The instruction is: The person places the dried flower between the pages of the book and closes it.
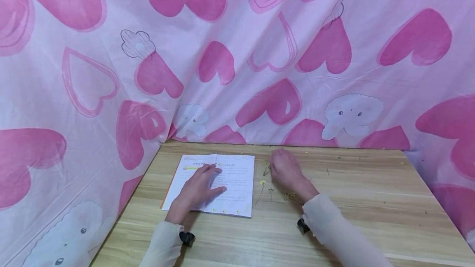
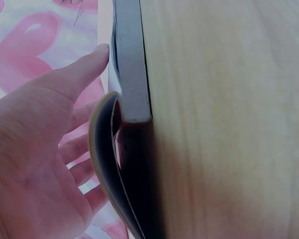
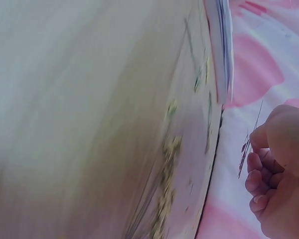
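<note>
An open book [image 1: 235,201] with printed pages lies on the wooden table. My left hand [image 1: 198,186] rests on it with fingers spread, thumb over the right page. The left wrist view shows the thumb at the edge of the book [image 2: 132,64] and a curled page or cover below it. Right of the book, my right hand [image 1: 285,170] pinches a thin dried sprig [image 3: 245,152] between thumb and curled fingers. A yellow flower [image 1: 262,183] on a long stem and a small sprig [image 1: 271,192] lie between book and right hand.
A clump of dried flowers [image 3: 167,174] lies on the table under my right forearm. Small plant bits are scattered over the table's right part. A pink heart-patterned cloth [image 1: 267,102] hangs along the back and sides of the table [image 1: 363,209].
</note>
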The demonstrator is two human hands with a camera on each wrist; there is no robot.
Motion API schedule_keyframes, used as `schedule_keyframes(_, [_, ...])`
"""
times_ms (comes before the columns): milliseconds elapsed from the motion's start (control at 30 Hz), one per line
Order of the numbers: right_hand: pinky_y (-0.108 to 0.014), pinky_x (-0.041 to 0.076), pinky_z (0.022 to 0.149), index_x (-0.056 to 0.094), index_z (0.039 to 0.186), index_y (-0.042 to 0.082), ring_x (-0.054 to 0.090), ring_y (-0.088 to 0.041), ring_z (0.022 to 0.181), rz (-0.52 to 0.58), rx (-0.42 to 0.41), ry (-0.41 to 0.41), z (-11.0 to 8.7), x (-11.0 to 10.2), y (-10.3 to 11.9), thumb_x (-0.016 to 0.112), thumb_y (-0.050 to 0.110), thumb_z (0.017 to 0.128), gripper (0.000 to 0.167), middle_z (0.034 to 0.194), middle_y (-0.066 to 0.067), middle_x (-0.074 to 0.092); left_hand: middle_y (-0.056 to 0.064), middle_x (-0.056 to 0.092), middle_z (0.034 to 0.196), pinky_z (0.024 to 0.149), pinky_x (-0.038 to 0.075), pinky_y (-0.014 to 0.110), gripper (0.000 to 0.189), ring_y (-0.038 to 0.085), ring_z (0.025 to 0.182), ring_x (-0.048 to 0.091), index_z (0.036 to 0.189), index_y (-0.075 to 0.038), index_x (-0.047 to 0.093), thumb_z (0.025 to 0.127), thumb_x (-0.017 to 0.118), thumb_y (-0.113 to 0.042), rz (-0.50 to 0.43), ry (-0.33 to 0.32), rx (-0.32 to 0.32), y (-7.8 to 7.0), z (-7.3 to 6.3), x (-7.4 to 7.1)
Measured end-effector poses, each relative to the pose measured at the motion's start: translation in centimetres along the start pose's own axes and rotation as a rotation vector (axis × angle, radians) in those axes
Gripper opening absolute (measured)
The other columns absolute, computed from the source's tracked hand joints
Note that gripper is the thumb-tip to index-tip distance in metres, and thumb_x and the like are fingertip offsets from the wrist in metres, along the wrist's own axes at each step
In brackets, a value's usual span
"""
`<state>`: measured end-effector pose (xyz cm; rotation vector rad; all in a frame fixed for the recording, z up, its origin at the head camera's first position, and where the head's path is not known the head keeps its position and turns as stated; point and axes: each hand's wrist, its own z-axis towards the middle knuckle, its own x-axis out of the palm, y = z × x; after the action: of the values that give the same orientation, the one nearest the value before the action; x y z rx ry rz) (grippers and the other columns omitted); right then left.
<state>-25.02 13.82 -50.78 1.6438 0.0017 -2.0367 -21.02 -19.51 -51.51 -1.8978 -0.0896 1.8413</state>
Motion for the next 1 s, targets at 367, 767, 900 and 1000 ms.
schedule_keyframes(367, [-0.046,0.055,0.079,0.065,0.09,0.004,0.061,-0.031,0.086,-0.058,-0.122,-0.079,0.5,0.6,3.0,0.064,0.004,0.095,0.005,0.087,-0.009,0.061,0.008,0.055,0.162,0.117,0.051,0.056,0.067,0.032,0.149,0.053,0.148,-0.021,0.064,0.092,0.083,-0.053,-0.011,0.004,-0.009,0.0,-0.1,0.1])
schedule_keyframes(767, [-0.043,0.053,0.081,0.067,0.095,0.001,0.055,-0.025,0.079,-0.103,-0.21,-0.063,0.7,2.3,6.3,0.064,0.012,0.106,0.016,0.083,-0.007,0.059,0.009,0.055,0.161,0.117,0.051,0.055,0.07,0.032,0.148,0.054,0.149,-0.022,0.064,0.09,0.085,-0.055,-0.005,0.003,-0.012,-0.2,-0.1,-0.1])
schedule_keyframes(900, [-0.041,0.052,0.079,0.068,0.099,0.001,0.052,-0.023,0.079,-0.109,-0.223,-0.013,0.8,2.8,7.2,0.062,0.014,0.107,0.017,0.085,-0.006,0.058,0.009,0.055,0.16,0.117,0.052,0.054,0.074,0.031,0.146,0.054,0.15,-0.023,0.063,0.088,0.086,-0.058,-0.004,0.008,-0.017,-0.3,-0.2,-0.1])
schedule_keyframes(1000, [-0.041,0.053,0.077,0.068,0.099,0.002,0.055,-0.024,0.079,-0.116,-0.248,-0.001,0.7,3.3,7.5,0.062,0.014,0.107,0.016,0.086,-0.006,0.059,0.009,0.056,0.159,0.116,0.052,0.054,0.074,0.031,0.146,0.055,0.15,-0.023,0.063,0.088,0.086,-0.057,-0.012,0.004,-0.011,-0.4,-0.2,-0.1])
